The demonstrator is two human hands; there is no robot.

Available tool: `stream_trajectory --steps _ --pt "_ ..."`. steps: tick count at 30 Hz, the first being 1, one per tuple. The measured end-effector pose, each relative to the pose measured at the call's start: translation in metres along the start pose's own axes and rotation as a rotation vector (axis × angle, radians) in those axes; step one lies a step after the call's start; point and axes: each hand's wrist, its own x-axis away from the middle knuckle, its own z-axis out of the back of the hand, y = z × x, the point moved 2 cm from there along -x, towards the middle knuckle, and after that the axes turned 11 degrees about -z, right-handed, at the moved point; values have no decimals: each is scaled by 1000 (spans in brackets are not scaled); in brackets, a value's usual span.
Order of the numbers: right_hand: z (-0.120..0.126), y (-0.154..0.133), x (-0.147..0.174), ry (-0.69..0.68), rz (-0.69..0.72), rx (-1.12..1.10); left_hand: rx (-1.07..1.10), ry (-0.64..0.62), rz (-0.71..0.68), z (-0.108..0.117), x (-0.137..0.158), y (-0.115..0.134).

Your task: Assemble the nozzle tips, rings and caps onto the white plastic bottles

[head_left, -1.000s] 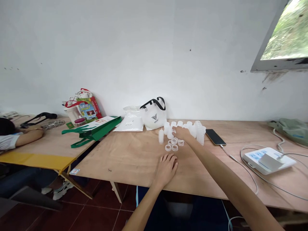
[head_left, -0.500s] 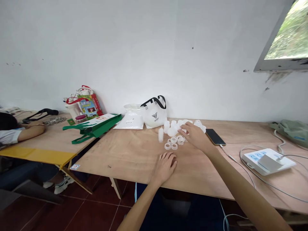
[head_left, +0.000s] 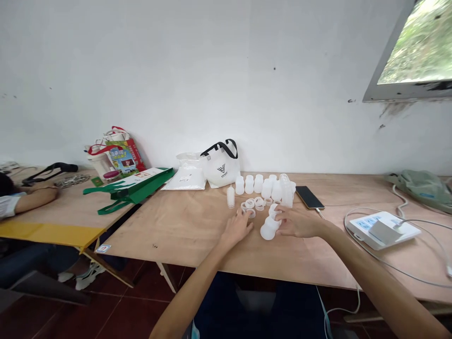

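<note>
My right hand [head_left: 295, 222] is closed around a translucent white plastic bottle [head_left: 270, 226] with a narrowed waist, held tilted just above the table. My left hand [head_left: 237, 229] is at the near edge of a group of flat white rings [head_left: 259, 202]. Its fingertips reach the nearest rings, with thumb and forefinger apart. Behind the rings, several similar white bottles [head_left: 249, 184] stand in a row. A clear domed plastic piece [head_left: 286, 190] is at the row's right end. A ribbed white cylinder with a thin tip [head_left: 230, 197] stands left of the rings.
A white bag with black handles [head_left: 222, 169] and a white plastic packet [head_left: 187, 176] lie by the wall. A green bag [head_left: 141, 186] bridges the gap to the left table. Right are a phone [head_left: 310, 197], a white box with cables [head_left: 379, 230] and a grey-green cloth bag [head_left: 422, 186]. A person's arm [head_left: 35, 199] rests far left.
My right hand has come back from the bottle group toward me, now holding one bottle. My left hand has moved forward from the bare tabletop to the rings. The view has shifted slightly.
</note>
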Motion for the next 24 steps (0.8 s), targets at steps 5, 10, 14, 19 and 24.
stream_trajectory --steps 5,10,14,19,24 --pt "-4 4 -2 -17 -36 92 173 -65 -231 9 -3 -10" --pt "-2 4 -8 -15 65 39 409 -203 -468 8 -1 -13" --pt "3 3 -10 -46 113 -3 470 -199 -501 8 -1 -12" --pt "9 -1 -6 -55 42 14 473 -82 -410 24 4 -8" --pt "10 -7 -3 -39 35 91 351 440 -145 50 -3 -21"
